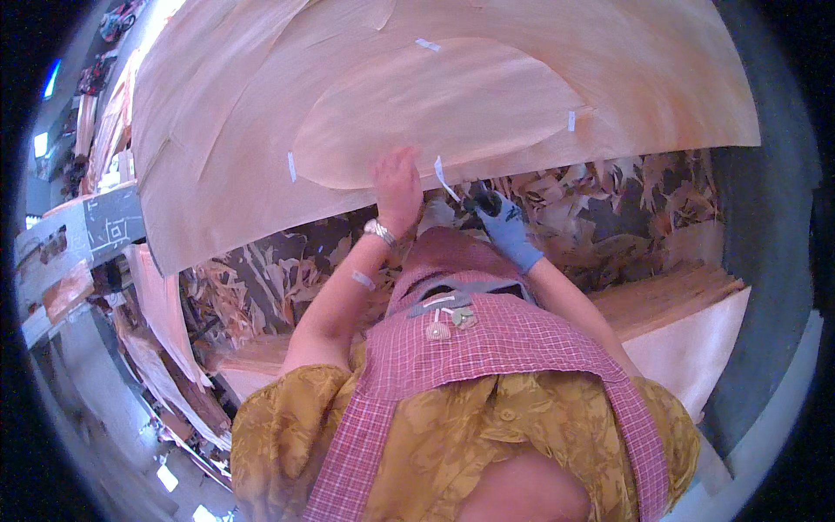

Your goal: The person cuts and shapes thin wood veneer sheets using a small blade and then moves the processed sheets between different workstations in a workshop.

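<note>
A large sheet of thin pale wood veneer (pixel 226 165) lies before me, with an oval veneer patch (pixel 435 104) on it. Short white tape pieces, among them one at the left (pixel 291 166) and one at the right (pixel 571 121), cross the patch's edge. My bare left hand (pixel 398 187) rests flat near the sheet's front edge, fingers on the patch. Just beyond that edge my right hand (pixel 506 230), in a blue glove, is closed around a small black tape holder (pixel 477 202), mostly hidden. A white tape strip (pixel 445 178) runs from it to the patch's front edge.
Torn veneer scraps (pixel 600 209) lie in a heap below the sheet's front edge. Stacked veneer sheets (pixel 678 304) are nearer my body at the right. A metal beam (pixel 96 228) with holes stands at the left.
</note>
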Demonstrator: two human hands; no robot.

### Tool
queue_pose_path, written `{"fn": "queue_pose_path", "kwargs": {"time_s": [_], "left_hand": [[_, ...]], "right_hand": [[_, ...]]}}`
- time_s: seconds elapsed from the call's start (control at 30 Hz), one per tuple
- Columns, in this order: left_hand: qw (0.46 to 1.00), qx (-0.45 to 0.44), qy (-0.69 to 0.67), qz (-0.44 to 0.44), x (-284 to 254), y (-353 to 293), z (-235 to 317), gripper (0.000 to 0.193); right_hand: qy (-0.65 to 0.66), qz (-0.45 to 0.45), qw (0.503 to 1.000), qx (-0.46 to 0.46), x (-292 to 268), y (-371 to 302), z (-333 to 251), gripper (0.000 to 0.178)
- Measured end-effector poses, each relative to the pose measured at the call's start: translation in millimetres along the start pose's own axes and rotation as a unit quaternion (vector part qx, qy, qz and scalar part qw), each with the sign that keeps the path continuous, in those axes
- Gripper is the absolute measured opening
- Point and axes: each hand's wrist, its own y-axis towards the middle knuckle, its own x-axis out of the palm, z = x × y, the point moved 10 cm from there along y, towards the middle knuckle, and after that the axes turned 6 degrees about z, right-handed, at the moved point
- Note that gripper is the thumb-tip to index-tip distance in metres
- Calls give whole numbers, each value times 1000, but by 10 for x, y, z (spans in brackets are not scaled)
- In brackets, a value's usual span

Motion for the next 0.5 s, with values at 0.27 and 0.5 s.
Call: {"fn": "queue_pose_path", "kwargs": {"time_s": [0.27,0.5], "left_hand": [[969,162,114,-148,360,-516,233,60],[944,204,196,-168,501,-590,234,64]], "right_hand": [[254,-101,920,282,632,-154,-4,27],[-206,-51,975,-65,120,149,-264,19]]}}
